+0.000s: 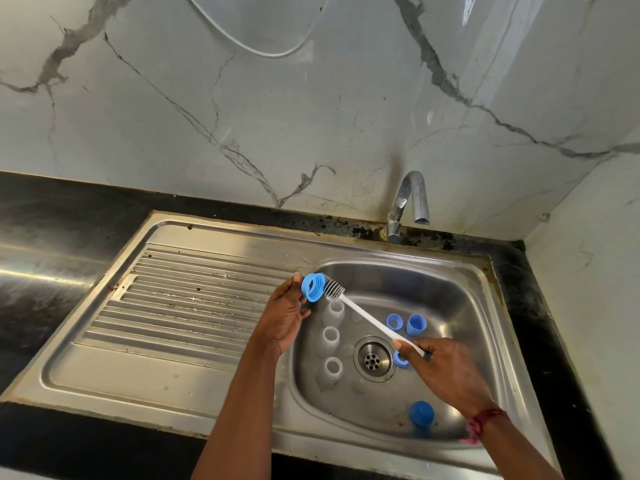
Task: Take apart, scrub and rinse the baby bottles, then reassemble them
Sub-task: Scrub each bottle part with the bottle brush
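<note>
1. The left hand [284, 317] pinches a blue screw ring [312, 288] between thumb and fingers, over the basin's left edge.
2. The right hand [446, 368] is closed round the handle end of the white bottle brush [372, 319]. The bristle head touches the ring.
3. Three clear bottles [330, 337] stand upright in the sink [460, 306], left of the drain [373, 358].
4. Two blue caps [421, 414] and two loose rings [394, 322] lie right of the drain. One ring is partly hidden by the right hand.
5. The tap [408, 202] stands behind the basin.
</note>
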A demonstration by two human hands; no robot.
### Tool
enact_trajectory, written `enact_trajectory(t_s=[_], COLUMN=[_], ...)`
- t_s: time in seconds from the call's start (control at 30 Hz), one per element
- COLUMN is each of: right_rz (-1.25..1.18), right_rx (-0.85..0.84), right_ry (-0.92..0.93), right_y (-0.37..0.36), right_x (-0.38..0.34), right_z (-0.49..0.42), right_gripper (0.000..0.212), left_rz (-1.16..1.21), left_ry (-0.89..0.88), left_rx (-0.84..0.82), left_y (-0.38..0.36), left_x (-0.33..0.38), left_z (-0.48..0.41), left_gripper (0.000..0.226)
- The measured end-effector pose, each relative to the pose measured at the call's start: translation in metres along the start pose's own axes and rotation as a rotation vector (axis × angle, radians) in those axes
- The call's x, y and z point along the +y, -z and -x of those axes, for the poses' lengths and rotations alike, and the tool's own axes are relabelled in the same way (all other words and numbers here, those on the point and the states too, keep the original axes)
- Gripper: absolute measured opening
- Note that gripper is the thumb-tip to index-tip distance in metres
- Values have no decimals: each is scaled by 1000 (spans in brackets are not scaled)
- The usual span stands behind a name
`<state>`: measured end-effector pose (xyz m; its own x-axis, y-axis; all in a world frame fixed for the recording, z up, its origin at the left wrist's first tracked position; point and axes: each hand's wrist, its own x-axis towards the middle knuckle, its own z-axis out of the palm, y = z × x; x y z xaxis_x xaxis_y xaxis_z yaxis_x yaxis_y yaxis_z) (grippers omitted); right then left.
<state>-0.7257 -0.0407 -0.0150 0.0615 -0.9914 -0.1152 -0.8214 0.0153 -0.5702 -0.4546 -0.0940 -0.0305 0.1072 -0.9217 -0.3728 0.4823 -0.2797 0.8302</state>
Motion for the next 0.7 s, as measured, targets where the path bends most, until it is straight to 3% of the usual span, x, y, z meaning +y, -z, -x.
enact_trajectory(t_s=[0.1,0.2,0.3,0.4,0.47,0.57,0.7], right_rz=[15,90,-47,-187,-196,-252,-220], right_rx=[-24,-69,38,146,116,66,28], right_ry=[-3,-9,-80,-126,-122,-141,-130], right_y=[1,-1,1,4,1,-6,-21], right_x=[2,9,15,18,16,6,3], right_z=[-1,3,5,4,4,5,5], right_gripper=[66,68,57,53,58,59,66], left_rz=[49,81,49,58,96,183,336], left_ry=[26,29,8,18,20,50,159], left_rx=[-4,-13,8,72,117,157,75], left_y=[0,3,7,8,4,-6,-12], left_x=[-3,-3,-4,-6,-10,-17,-25], left_z=[-1,-2,-6,-9,-9,-12,-12], left_gripper=[48,33,18,19,13,22,21])
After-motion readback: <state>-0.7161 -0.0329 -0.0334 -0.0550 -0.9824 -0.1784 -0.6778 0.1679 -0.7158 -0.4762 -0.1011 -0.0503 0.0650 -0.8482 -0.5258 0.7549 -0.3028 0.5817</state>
